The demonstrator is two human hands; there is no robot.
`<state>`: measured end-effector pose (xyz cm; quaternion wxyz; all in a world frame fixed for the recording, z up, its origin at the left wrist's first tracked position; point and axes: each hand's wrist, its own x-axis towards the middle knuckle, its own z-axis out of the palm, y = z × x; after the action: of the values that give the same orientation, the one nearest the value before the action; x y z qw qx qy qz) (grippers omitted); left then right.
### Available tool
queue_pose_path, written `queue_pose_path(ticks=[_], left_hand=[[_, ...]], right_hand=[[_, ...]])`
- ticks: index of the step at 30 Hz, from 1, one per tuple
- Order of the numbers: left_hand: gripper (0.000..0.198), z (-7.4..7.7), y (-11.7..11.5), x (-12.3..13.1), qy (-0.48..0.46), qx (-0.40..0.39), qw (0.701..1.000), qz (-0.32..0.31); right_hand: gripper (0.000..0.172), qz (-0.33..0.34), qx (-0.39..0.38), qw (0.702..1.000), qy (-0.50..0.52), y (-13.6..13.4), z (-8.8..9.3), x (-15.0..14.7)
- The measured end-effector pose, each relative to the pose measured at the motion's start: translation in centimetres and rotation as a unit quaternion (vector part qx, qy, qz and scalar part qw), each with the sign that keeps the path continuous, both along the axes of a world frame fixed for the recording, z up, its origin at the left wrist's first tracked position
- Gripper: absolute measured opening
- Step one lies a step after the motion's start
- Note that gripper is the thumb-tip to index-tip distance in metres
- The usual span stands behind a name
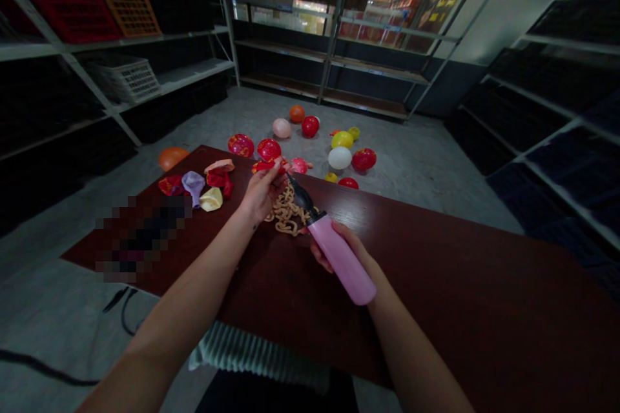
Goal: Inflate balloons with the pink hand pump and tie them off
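My right hand is wrapped around a pink hand pump with a black nozzle, held over a dark red table. My left hand pinches a flat red balloon at the nozzle's tip. Just under the nozzle lies a heap of tan rubber bands. To the left on the table lie several flat balloons, red, purple, yellow and pink.
Several blown-up balloons, red, white, yellow, orange and pink, lie on the grey floor beyond the table. Metal shelving with plastic crates lines the left, back and right. A blurred patch covers part of the table's left side. Cables lie on the floor.
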<state>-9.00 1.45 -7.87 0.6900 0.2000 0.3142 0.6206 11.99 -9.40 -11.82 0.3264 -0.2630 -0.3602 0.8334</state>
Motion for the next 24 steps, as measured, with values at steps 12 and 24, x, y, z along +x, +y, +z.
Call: queue_pose_path(ticks=[12,24], left_hand=[[0.014,-0.6,-0.5,1.0,-0.009,0.036,0.999,-0.029],[0.01,-0.2,-1.6,1.4,0.01,0.076,0.994,-0.082]], right_hand=[[0.07,-0.007,0.002,1.0,-0.008,-0.5,0.3,-0.1],[0.064,-0.011,0.015,1.0,0.005,-0.3,0.4,-0.1]])
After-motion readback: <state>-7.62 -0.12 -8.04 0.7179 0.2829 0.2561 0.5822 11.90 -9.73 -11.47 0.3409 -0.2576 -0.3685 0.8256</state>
